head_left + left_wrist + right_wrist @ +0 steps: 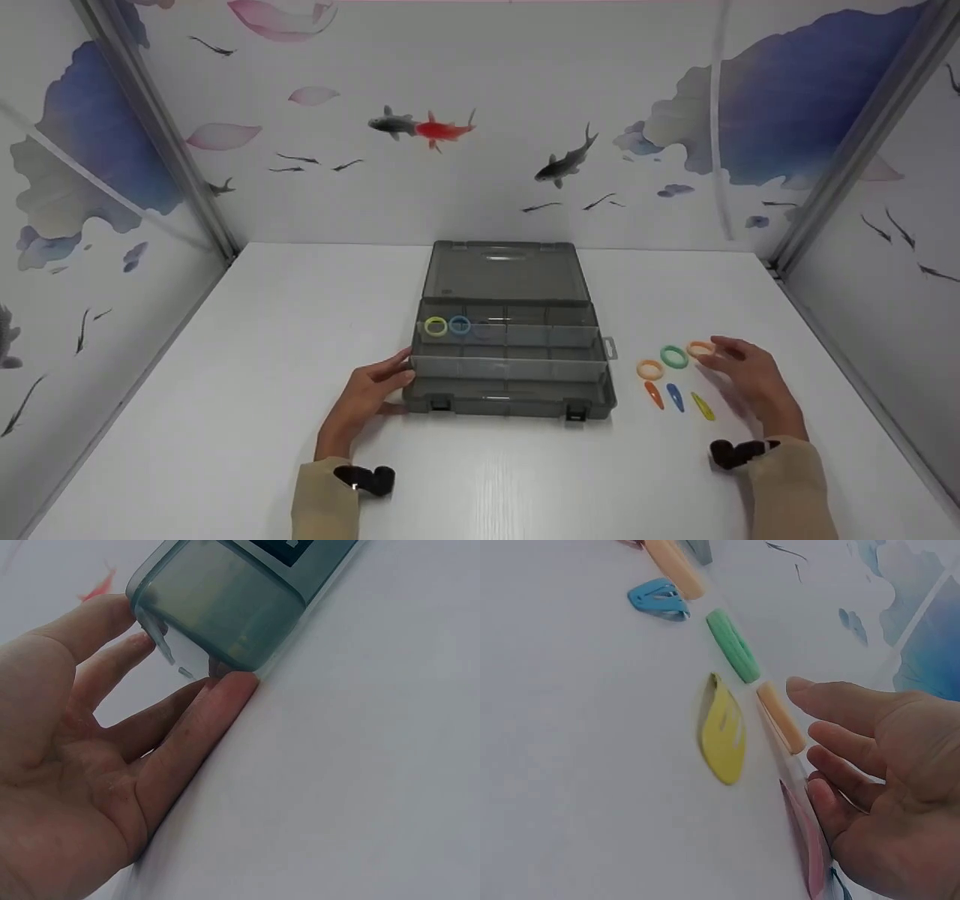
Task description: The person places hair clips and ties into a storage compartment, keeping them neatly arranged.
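A grey see-through storage box (510,409) with compartments lies open on the table. My left hand (366,390) grips its left side, thumb and fingers set at the corner (217,607). Inside, a yellow hair tie (436,326) and a blue hair tie (460,325) sit in the middle row, with a faint dark ring beside them. My right hand (754,379) is by an orange hair tie (781,718), its fingers spread around it and holding nothing. Left of that lie a green hair tie (674,357) and another orange one (649,370).
Orange (654,395), blue (676,397) and yellow (703,406) snap hair clips lie in front of the hair ties. A pink clip (804,840) rests below my right hand in the right wrist view. The box lid (506,274) leans back toward the rear wall (480,195).
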Demonstrator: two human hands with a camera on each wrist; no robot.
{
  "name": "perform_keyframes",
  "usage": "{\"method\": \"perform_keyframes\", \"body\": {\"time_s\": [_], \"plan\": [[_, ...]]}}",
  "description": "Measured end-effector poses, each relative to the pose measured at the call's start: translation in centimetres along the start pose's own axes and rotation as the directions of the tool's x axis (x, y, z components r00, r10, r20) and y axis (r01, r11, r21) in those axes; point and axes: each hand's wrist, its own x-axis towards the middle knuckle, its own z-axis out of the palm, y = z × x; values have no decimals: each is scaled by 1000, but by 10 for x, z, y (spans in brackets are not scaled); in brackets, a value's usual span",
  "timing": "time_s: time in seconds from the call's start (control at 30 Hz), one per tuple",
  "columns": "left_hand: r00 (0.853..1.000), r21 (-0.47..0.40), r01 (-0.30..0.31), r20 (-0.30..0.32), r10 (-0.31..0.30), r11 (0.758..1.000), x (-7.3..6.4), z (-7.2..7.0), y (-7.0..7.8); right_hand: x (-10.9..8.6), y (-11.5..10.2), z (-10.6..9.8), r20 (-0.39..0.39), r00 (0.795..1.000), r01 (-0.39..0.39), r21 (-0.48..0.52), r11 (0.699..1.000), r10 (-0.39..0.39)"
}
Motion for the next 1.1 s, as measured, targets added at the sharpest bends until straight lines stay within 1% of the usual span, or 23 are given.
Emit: {"method": "perform_keyframes", "body": {"time_s": [0.1, 0.33, 0.43, 0.53, 0.63, 0.73, 0.83, 0.93, 1.1], "plan": [[1000, 8, -5, 3, 5, 1000, -1, 0, -2, -1, -2, 0, 6, 1000, -7, 2, 1000, 7], [1000, -15, 21, -19, -21, 1000, -2, -2, -5, 2, -14, 3, 23, 1000, -20, -32, 999, 21], [1000, -24, 13, -18, -14, 1000, -3, -3, -6, 5, -17, 5, 33, 999, -10, -46, 999, 11], [1000, -23, 6, -15, -6, 1000, -2, -3, -7, 8, -14, 6, 32, 999, -3, -58, 998, 5], [1000, -19, 4, -10, -4, 1000, -1, -1, -7, 9, -13, 6, 18, 1000, 16, -90, 996, -15], [1000, -11, 0, 0, 0, 1000, 1, 1, -8, 9, -16, 4, -5, 999, 50, -154, 987, -51], [1000, -6, -2, -1, 2, 1000, 1, 2, -5, 10, -20, 2, -9, 998, 65, -193, 979, -68], [1000, 1, -6, -5, 6, 1000, 1, 2, -3, 11, -22, 0, -4, 998, 54, -199, 978, -56], [1000, -3, -4, -3, 4, 1000, 1, 0, -1, 13, -27, -1, 2, 1000, -9, -193, 981, 10]]}}
